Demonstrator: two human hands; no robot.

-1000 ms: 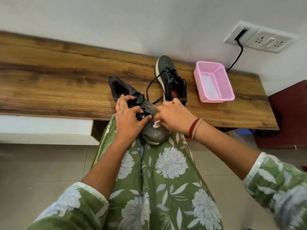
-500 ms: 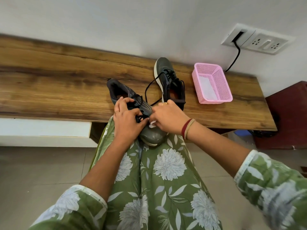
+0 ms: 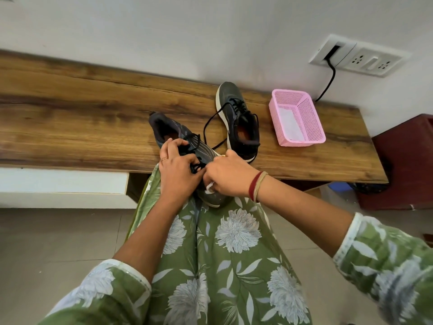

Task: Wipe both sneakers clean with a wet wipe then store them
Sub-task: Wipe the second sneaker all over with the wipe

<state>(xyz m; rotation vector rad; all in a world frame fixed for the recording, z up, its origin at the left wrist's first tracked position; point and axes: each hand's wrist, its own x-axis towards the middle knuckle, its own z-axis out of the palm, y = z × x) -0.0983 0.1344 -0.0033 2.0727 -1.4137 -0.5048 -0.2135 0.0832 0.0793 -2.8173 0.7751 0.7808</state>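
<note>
One dark grey sneaker [image 3: 171, 132] rests with its toe on my lap and its heel over the edge of the wooden bench [image 3: 82, 123]. My left hand [image 3: 178, 170] grips it at the laces. My right hand [image 3: 228, 172] is closed on a white wet wipe [image 3: 209, 186], pressed on the sneaker's upper near the toe. The second dark sneaker [image 3: 239, 120] stands on the bench just beyond my hands, its laces loose.
A pink plastic basket [image 3: 304, 118] holding a white sheet sits on the bench to the right of the second sneaker. A wall socket [image 3: 358, 57] with a black cord is above it. A dark red cabinet [image 3: 403, 160] stands at the far right.
My right hand with the wipe has slid a little along the sneaker, from near the toe toward the laces. My left hand keeps its hold.
</note>
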